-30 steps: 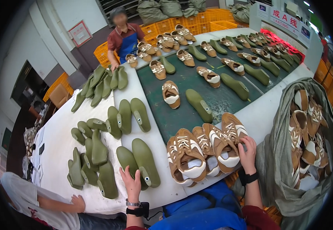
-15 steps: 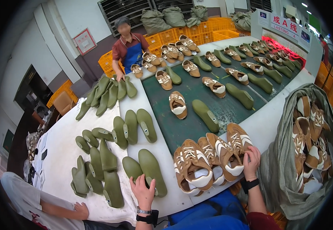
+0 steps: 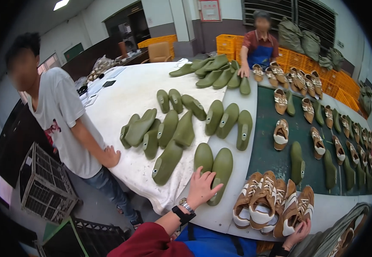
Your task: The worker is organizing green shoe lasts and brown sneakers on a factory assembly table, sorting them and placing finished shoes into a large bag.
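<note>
My left hand (image 3: 201, 188) rests with fingers spread across two dark green shoe lasts (image 3: 222, 167) lying side by side on the white table edge. Its fingertips touch the lasts without wrapping round them. At the near edge, several brown sneakers (image 3: 262, 205) with white stripes and laces stand packed together, heels toward me. My right hand (image 3: 298, 233) lies against the heel and side of the rightmost sneaker (image 3: 304, 205), fingers partly stretched; part of this hand is hidden by the shoe and the lower rim.
More green lasts (image 3: 169, 162) lie on a white cloth (image 3: 121, 158) at left. A dark green conveyor belt (image 3: 267, 145) carries sneakers and lasts. One person (image 3: 68, 111) leans on the table at left; another (image 3: 261, 49) touches lasts at the far side. A grey sack (image 3: 344, 222) of shoes stands at right.
The view has swung left, so the table and shoes appear farther right and the person at left shows more fully. My left hand stays on the lasts, my right on the sneaker.
</note>
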